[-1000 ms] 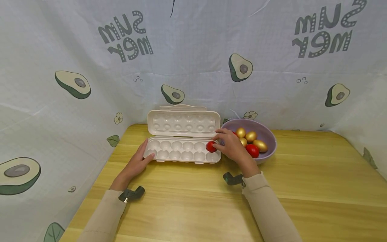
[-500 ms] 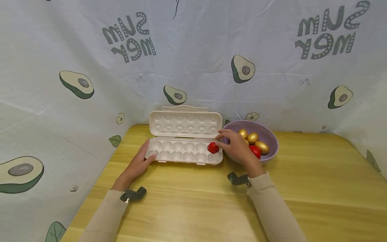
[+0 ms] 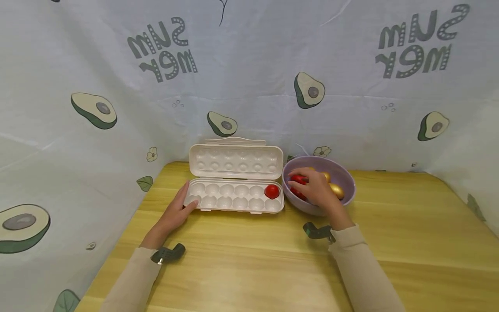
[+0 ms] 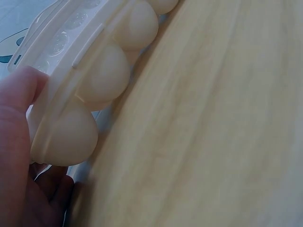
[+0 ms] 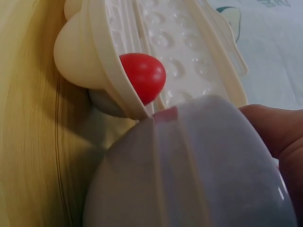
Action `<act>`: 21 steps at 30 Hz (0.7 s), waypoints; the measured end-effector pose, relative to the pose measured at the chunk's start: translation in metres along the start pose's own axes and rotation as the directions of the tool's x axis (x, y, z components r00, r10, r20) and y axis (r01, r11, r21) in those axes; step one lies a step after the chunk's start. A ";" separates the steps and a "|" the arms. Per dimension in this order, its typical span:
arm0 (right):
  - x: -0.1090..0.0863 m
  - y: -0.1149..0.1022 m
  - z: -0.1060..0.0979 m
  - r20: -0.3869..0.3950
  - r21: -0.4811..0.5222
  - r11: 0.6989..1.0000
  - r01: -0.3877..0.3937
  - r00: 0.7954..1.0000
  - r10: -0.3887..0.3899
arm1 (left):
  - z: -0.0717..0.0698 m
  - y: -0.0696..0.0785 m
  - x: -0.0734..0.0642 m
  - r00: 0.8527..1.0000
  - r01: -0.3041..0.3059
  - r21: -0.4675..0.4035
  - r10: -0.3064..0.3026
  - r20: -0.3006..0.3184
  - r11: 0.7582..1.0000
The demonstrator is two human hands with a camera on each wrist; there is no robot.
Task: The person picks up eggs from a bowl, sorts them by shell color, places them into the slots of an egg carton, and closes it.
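Note:
My left hand (image 3: 175, 212) holds the left end of an open egg carton (image 3: 236, 211), its thumb over the rim. In the left wrist view the fingers (image 4: 49, 189) reach under the carton's rounded cups. One red egg (image 3: 272, 191) sits in the back-row cup at the carton's right end. My right hand (image 3: 317, 190) reaches into a purple bowl (image 3: 347, 180), fingers and thumb around a red egg (image 3: 298, 179); whether they grip it is unclear. Another red egg (image 3: 298, 193) lies just below. The bowl's wall hides most of this hand in the right wrist view.
Gold eggs (image 3: 336, 190) lie in the bowl's right part. The carton's lid (image 3: 236, 160) stands raised at the back, near a printed cloth (image 3: 249, 86). Bowl and carton stand close side by side on the wooden table (image 3: 241, 255).
My right hand has let go of the red egg in the carton's back right cup and moved right into the bowl. The left hand has stayed on the carton's left end.

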State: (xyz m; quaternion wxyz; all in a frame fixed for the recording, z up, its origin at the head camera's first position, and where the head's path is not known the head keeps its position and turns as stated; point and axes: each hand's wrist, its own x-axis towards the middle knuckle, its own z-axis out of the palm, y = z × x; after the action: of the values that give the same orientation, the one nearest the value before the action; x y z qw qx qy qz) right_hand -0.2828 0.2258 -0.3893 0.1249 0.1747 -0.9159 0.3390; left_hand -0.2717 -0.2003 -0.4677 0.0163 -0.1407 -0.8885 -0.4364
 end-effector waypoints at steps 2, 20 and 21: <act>-0.002 0.003 -0.001 0.002 0.025 1.000 -0.012 1.000 0.012 | -0.001 -0.001 0.000 1.000 0.007 0.007 -0.007 0.002 1.000; -0.008 0.020 -0.015 0.029 0.049 0.993 -0.108 0.994 0.107 | 0.000 -0.005 0.000 0.999 -0.036 0.024 0.036 -0.016 0.999; -0.008 0.020 -0.015 0.035 0.050 0.993 -0.109 0.994 0.107 | 0.000 -0.005 0.000 0.999 -0.035 0.026 0.035 -0.015 0.999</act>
State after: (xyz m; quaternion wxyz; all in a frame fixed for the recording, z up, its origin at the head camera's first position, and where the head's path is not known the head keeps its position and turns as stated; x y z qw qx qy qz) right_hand -0.2818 0.2519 -0.3929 0.0868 0.1334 -0.9168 0.3662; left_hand -0.2733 -0.2028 -0.4717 0.0324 -0.1525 -0.8914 -0.4255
